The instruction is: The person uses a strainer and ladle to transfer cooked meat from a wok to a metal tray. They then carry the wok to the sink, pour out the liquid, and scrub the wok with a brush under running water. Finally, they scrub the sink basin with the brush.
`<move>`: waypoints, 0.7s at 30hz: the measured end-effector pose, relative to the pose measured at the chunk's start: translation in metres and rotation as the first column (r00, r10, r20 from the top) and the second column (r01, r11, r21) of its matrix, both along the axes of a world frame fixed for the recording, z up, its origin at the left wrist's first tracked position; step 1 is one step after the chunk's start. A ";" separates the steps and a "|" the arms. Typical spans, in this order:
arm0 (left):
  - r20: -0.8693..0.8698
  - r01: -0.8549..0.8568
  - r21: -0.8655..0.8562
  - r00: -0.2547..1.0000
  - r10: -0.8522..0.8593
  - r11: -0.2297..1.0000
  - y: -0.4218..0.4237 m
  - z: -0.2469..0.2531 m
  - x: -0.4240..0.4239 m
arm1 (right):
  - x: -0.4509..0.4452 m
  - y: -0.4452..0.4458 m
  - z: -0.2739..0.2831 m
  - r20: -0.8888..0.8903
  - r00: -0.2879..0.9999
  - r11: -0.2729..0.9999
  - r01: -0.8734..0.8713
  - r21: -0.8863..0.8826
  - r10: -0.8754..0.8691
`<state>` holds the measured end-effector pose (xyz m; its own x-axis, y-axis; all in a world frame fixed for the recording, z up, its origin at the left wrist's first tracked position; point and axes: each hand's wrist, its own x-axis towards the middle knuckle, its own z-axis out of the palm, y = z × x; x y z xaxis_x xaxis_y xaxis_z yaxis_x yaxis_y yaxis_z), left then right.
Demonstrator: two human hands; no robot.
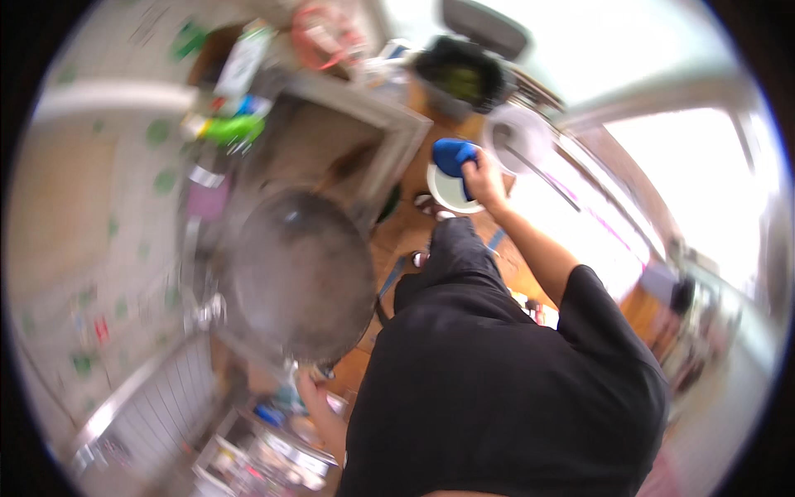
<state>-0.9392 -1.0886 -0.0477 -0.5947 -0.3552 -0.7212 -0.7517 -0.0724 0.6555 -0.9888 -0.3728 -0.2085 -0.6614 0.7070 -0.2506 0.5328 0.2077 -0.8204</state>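
Note:
My right hand [484, 180] grips a bunched blue cloth [452, 156] above a white basin [446, 191] on the floor. At the lower left, my left hand [310, 388] is at the rim of a large, round, dark metal pan [302, 276] and appears to hold it by its handle; blur and the rim hide the fingers. The pan is tilted, with its broad round face towards the camera, over the near end of a grey counter with a sunken sink [335, 143]. A metal tap [211, 310] shows blurred beside the pan.
Bottles, one green [233, 129], line the tiled wall. A black-lined bin [459, 77] and a white bucket [518, 140] with a stick stand beyond the basin. A wire rack [149, 404] and a crate of small items [267, 456] lie lower left. My feet are beside the counter.

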 end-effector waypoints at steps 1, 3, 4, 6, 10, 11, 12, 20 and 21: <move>0.049 -0.024 0.054 0.999 0.021 0.998 0.005 -0.003 -0.009 | 0.037 -0.003 -0.007 0.061 0.996 0.998 0.063 -0.015 -0.062; 0.099 0.006 -0.042 0.995 -0.001 0.999 0.037 0.012 -0.003 | 0.103 -0.009 -0.003 0.079 0.980 0.982 0.187 -0.030 -0.184; 0.109 0.066 -0.098 0.992 -0.056 0.993 0.045 0.018 -0.009 | 0.139 -0.017 -0.008 0.053 0.962 0.964 0.266 0.012 -0.266; 0.141 0.167 -0.085 0.978 -0.155 0.982 0.043 0.014 -0.018 | 0.217 -0.041 -0.005 0.074 0.902 0.905 0.424 0.039 -0.426; 0.205 0.342 0.010 0.919 -0.337 0.939 0.044 -0.020 -0.049 | 0.362 -0.101 0.036 0.210 0.629 0.662 0.730 0.169 -0.748; 0.185 0.304 0.018 0.935 -0.302 0.953 0.038 -0.024 -0.023 | 0.381 -0.096 0.034 0.186 0.614 0.641 0.730 0.237 -0.767; 0.170 0.364 0.014 0.917 -0.361 0.931 0.043 -0.021 -0.039 | 0.424 -0.117 0.036 0.072 0.534 0.531 0.799 0.282 -0.843; 0.109 0.249 0.192 0.956 -0.272 0.949 0.008 -0.044 -0.029 | 0.636 -0.169 0.144 0.433 -0.035 0.356 0.512 0.782 -0.901; 0.071 0.197 0.215 0.974 -0.216 0.957 0.001 -0.048 -0.024 | 0.648 -0.177 0.125 0.294 0.153 0.327 0.572 0.752 -0.943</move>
